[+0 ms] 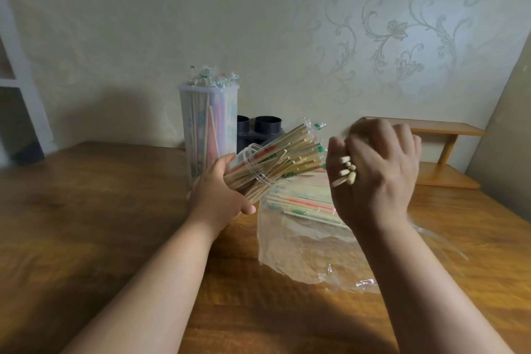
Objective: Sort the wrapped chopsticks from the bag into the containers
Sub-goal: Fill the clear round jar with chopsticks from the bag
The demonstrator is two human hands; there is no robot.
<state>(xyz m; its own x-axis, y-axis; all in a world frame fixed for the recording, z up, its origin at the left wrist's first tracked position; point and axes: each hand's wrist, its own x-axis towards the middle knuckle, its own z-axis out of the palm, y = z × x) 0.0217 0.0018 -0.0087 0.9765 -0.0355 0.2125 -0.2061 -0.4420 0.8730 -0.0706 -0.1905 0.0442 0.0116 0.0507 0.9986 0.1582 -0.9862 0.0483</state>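
Both hands are busy. My left hand [218, 195] is wrapped round a clear round plastic jar [253, 164], tipped on its side with its mouth to the right. My right hand [373, 175] is curled round a small bunch of pale chopsticks [344, 174], just right of that mouth.

I think I am a good way along. A tall cloudy plastic tub [207, 123] stands far back on the brown wooden bench [100, 210], full to the top. The tipped jar is packed too, with sticks poking out. But the crinkly clear plastic bag [301, 244], lying under my right hand, has a pile of wrapped chopsticks [301, 204] left inside. They are thin, pale sticks in clear wrappers with red and green marks.
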